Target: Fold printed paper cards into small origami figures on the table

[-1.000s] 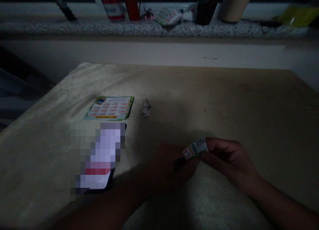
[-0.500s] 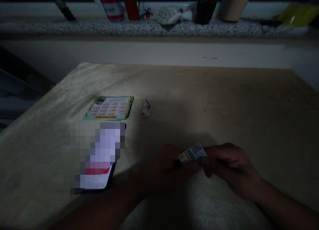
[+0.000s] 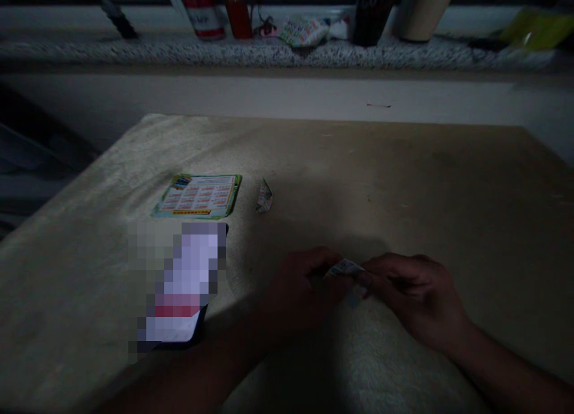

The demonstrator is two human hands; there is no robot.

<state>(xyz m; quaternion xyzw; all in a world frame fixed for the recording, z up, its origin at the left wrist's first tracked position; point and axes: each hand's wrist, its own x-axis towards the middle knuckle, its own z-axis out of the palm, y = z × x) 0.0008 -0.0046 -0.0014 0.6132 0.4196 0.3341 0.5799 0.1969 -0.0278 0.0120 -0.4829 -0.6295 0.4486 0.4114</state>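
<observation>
The largest thing is the table (image 3: 448, 180), which has a pale, mottled surface and lies in weak light. Behind it runs a speckled stone sill (image 3: 269, 54), and on this sill stand a beige cylinder (image 3: 424, 13), a dark cup (image 3: 373, 13) with light letters and a red can (image 3: 201, 13). Over the near part of the table are two bare hands: the left hand (image 3: 305, 288), in deep shadow, and the right hand (image 3: 417, 297), a little better lit. To the left of them lies a phone (image 3: 191, 276) with a bright screen, partly covered by pixel blocks. Just beyond the phone is a printed card (image 3: 197, 195) with a green border. Near its right side sits a small folded paper (image 3: 264, 198), with one point directed away from the person. The smallest visible thing is a piece of printed paper (image 3: 344, 267), between the two hands; each hand has its fingertips pressed together on it.
</observation>
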